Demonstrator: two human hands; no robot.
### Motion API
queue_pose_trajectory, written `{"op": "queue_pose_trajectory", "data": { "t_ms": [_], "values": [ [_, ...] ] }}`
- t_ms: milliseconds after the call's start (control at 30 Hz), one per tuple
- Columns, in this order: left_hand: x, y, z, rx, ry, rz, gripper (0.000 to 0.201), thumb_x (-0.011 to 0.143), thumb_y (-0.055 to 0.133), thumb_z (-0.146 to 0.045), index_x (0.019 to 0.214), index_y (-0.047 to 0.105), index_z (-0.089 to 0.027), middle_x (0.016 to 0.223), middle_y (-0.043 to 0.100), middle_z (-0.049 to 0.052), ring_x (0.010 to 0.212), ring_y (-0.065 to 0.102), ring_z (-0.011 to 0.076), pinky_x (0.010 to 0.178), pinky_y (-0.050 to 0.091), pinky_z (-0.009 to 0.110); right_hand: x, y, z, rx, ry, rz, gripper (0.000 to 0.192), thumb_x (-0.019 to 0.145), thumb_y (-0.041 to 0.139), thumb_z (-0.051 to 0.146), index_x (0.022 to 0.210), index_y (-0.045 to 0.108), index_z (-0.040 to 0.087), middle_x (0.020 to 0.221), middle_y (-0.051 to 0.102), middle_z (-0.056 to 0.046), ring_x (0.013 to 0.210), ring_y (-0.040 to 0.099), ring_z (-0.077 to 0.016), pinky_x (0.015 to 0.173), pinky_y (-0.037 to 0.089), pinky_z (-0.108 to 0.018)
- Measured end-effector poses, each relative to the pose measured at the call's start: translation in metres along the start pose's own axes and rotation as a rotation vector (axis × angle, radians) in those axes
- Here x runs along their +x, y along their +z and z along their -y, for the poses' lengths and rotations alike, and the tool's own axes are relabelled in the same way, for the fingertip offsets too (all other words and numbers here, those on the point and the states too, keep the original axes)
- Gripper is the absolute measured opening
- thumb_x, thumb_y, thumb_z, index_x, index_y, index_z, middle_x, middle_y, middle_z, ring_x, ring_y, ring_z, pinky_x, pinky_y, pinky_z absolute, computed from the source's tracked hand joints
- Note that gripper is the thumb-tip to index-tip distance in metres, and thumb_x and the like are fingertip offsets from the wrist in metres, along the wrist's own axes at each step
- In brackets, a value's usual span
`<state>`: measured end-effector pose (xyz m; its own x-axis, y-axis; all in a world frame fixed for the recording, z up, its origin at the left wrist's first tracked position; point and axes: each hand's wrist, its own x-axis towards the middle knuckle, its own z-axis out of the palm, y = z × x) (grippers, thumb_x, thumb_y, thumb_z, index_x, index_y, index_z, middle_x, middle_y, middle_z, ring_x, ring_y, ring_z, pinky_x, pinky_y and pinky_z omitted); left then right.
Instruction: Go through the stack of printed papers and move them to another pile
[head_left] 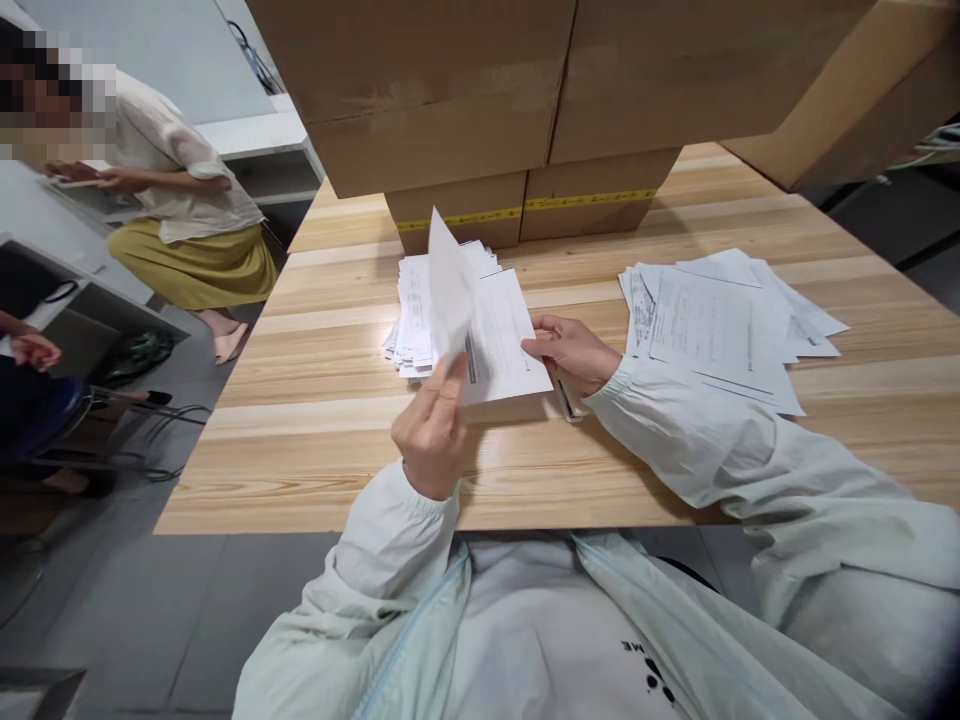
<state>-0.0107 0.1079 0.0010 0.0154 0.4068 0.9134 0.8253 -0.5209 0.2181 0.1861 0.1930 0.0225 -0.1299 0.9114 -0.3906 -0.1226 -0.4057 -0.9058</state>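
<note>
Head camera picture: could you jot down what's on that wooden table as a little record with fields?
surface: pale striped wooden table
left hand: lifts one white printed sheet upright by its lower edge
right hand: rests on the right edge of the white printed paper stack
second pile: loose fanned white printed papers, to the right, apart from both hands
behind: brown cardboard boxes, one with yellow tape
beside right wrist: small dark object, too hidden to identify
nearby: seated person in yellow skirt, far left
</note>
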Motion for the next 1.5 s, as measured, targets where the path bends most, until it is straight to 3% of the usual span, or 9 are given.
{"op": "queue_pose_trajectory", "data": {
  "t_ms": [67,200,333,433,600,733,833,1033,1500],
  "values": [
    [-0.009,0.003,-0.005,-0.069,0.102,0.134,0.04,0.095,0.047,0.001,0.118,0.074,-0.017,0.116,0.078,0.012,0.102,0.077,0.019,0.084,0.06,0.025,-0.01,0.002,-0.004,0.019,0.037,0.044,0.005,0.086,0.07,0.016,0.088,0.066,0.017,0.067,0.069,0.0,0.057,0.061,-0.0106,0.057,0.052,-0.021],
    [-0.028,0.01,-0.015,-0.066,0.197,0.394,0.026,0.097,0.05,-0.006,0.103,0.074,-0.016,0.113,0.079,0.012,0.102,0.077,0.0219,0.084,0.063,0.03,-0.02,0.003,-0.015,0.065,0.099,0.168,0.048,0.093,0.055,0.064,0.092,0.07,0.018,0.079,0.075,-0.007,0.066,0.067,-0.0178,0.055,0.055,-0.027],
    [-0.034,0.008,-0.025,-0.163,0.233,0.53,0.024,0.094,0.051,-0.004,0.1,0.071,-0.017,0.114,0.078,0.01,0.108,0.075,0.0232,0.084,0.064,0.032,-0.017,0.002,-0.025,0.009,0.009,0.098,0.043,0.078,0.077,0.057,0.088,0.073,0.016,0.082,0.077,-0.008,0.072,0.069,-0.0193,0.064,0.056,-0.029],
    [-0.027,-0.009,-0.027,-0.368,0.097,0.437,0.029,0.091,0.054,-0.004,0.11,0.067,-0.02,0.127,0.073,0.01,0.128,0.065,0.0252,0.099,0.06,0.039,-0.025,-0.001,-0.029,-0.11,-0.182,0.013,0.035,0.072,0.084,0.047,0.082,0.075,0.015,0.079,0.076,-0.005,0.072,0.069,-0.0193,0.069,0.056,-0.031],
    [-0.011,-0.034,0.001,-0.525,-0.462,-0.146,0.053,0.084,0.077,-0.03,0.131,0.054,-0.029,0.147,0.056,0.011,0.138,0.054,0.026,0.11,0.05,0.047,-0.068,-0.013,-0.042,-0.23,-0.676,-0.136,0.025,0.081,0.077,0.046,0.085,0.082,0.022,0.088,0.079,-0.003,0.084,0.073,-0.0235,0.078,0.059,-0.038],
    [-0.01,-0.032,0.017,-0.836,-0.755,0.097,0.08,0.068,0.088,-0.052,0.136,0.054,-0.027,0.13,0.067,0.012,0.117,0.068,0.0248,0.095,0.057,0.036,-0.093,-0.019,-0.068,-0.261,-0.832,-0.177,0.01,0.084,0.076,0.033,0.087,0.083,0.026,0.081,0.079,-0.002,0.074,0.073,-0.0211,0.07,0.061,-0.034],
    [-0.012,-0.026,0.003,-0.951,-0.88,0.227,0.048,0.071,0.089,-0.043,0.11,0.07,-0.021,0.097,0.076,0.006,0.087,0.073,0.0186,0.079,0.058,0.029,-0.098,-0.017,-0.087,-0.292,-0.858,-0.22,0.009,0.084,0.074,0.023,0.085,0.082,0.026,0.075,0.078,0.0,0.061,0.07,-0.0179,0.057,0.057,-0.029],
    [-0.004,-0.021,-0.027,-0.953,-0.843,0.192,0.025,0.074,0.087,-0.039,0.08,0.073,-0.019,0.08,0.076,0.003,0.076,0.07,0.0179,0.074,0.058,0.032,-0.1,-0.011,-0.089,-0.135,-0.946,-0.364,0.014,0.08,0.079,0.019,0.092,0.082,0.027,0.087,0.081,-0.001,0.08,0.076,-0.0229,0.074,0.062,-0.036],
    [-0.007,-0.024,-0.028,-1.023,-0.654,0.276,0.012,0.087,0.076,-0.027,0.095,0.069,-0.021,0.088,0.071,0.003,0.087,0.067,0.0159,0.085,0.052,0.03,-0.098,-0.005,-0.072,-0.123,-1.028,-0.014,0.017,0.08,0.08,0.012,0.09,0.078,0.025,0.085,0.078,-0.004,0.077,0.071,-0.0195,0.071,0.054,-0.033]
  ]
}}
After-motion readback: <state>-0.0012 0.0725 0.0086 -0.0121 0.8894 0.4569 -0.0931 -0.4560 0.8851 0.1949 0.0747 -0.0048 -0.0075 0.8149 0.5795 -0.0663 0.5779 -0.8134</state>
